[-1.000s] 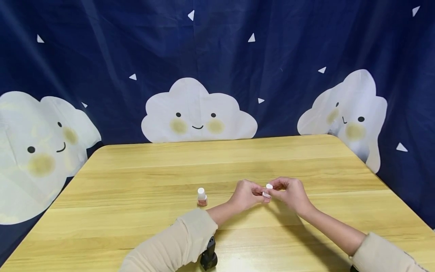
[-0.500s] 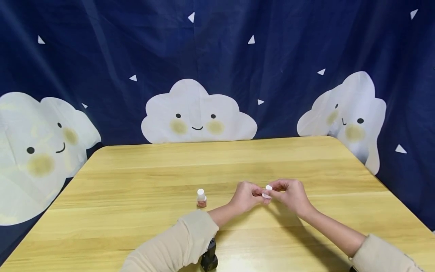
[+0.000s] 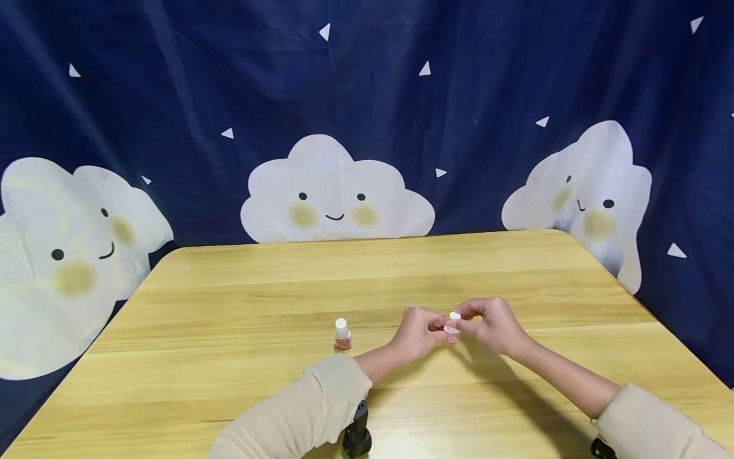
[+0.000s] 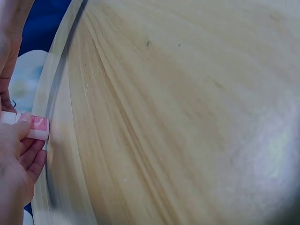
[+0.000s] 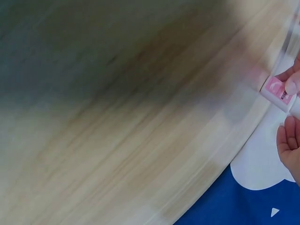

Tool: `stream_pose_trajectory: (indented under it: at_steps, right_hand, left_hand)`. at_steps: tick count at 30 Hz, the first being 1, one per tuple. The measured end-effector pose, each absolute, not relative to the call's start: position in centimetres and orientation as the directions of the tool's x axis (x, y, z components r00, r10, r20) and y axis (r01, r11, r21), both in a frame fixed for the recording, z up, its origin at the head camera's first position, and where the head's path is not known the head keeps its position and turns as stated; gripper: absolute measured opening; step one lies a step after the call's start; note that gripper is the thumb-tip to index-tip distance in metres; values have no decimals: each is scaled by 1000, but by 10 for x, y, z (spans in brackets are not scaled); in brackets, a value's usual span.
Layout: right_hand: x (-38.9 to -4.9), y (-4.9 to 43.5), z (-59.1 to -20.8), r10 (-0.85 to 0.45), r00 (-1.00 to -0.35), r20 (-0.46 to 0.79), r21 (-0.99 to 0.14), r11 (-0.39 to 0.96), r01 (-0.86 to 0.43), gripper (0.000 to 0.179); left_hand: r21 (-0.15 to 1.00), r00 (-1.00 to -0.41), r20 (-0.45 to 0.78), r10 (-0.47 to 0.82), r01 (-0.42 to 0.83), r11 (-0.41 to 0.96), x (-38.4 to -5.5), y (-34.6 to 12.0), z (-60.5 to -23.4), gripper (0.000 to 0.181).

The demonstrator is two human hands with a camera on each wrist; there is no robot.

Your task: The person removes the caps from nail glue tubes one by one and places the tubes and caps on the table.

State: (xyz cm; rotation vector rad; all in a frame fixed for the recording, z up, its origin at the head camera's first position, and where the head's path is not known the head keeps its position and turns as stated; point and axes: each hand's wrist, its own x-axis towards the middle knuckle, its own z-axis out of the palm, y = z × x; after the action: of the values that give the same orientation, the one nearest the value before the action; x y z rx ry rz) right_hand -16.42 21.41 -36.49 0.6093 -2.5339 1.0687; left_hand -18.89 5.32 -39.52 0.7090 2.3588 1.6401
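Note:
Right of the table's middle, my left hand (image 3: 417, 333) grips a small white bottle (image 4: 39, 125) with a pink label between thumb and fingers. My right hand (image 3: 496, 326) meets it there, thumb and fingertips pinching the bottle's white cap (image 3: 455, 315). In the right wrist view the bottle lies tilted, its base pointing up and left, and the right fingers curl at the cap end. Fingers hide much of the cap and the bottle's neck. A second small bottle (image 3: 343, 335), with a white cap and a reddish label, stands upright to the left of both hands.
Both hands work above a light wood table (image 3: 258, 306). Behind its far edge hangs a dark blue curtain (image 3: 378, 83) printed with smiling clouds. A black wrist device (image 3: 357, 433) shows under the left sleeve (image 3: 298, 408).
The right hand turns slightly at the cap and its knuckles rise a little. The left hand keeps its grip on the bottle, and the standing bottle stays in place.

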Motion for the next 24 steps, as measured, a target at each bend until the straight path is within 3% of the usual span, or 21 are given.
stream_pose_trajectory:
  at_steps: [15,24]
  right_hand:
    - [-166,221,-364,-331,-863,381,-608,614,-504,5]
    - [-159,212,-369,-229,-886,403,-688,563,-458,6]
  left_hand:
    - [869,-857,126,499,338,361,-194,53,-395,13]
    - [854,-852,158,499,372,364,-197,51,-392,12]
